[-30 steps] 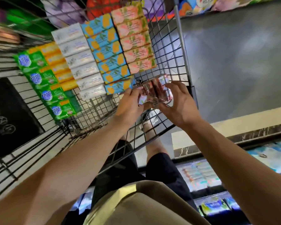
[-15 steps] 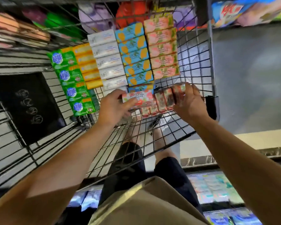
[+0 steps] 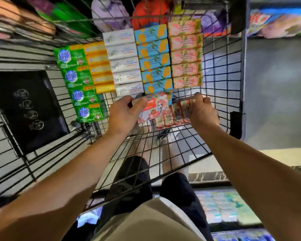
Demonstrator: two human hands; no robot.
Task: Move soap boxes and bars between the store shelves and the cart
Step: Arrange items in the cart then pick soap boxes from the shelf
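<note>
Far left in the cart [image 3: 221, 70]: a dark panel [image 3: 24, 108] beyond the wire side, then green soap packs [image 3: 78, 84], yellow bars [image 3: 99, 66], white boxes [image 3: 123, 63], blue-and-yellow boxes [image 3: 153, 58] and pink boxes [image 3: 186, 53], each in a neat column on the wire floor.

Just below those columns, left hand [image 3: 123, 115] with thumb and curled fingers [image 3: 141, 105] gripping a flat-faced pink soap box [image 3: 155, 108]; beside it, touching, a row of pink boxes on edge [image 3: 172, 113], gripped at its right end by the right hand [image 3: 202, 112], fingers curled over the top.

Step in hand, by the look of it: setting a fresh batch down into the cart, near the close of a placing move. Next call: lower the bundle flat onto the wire and line it up under the pink or blue column without nudging the stacked rows.

Open room: bare wire floor right of the pink column and toward the body. Right wall of the cart close beside the right hand; little slack there.
</note>
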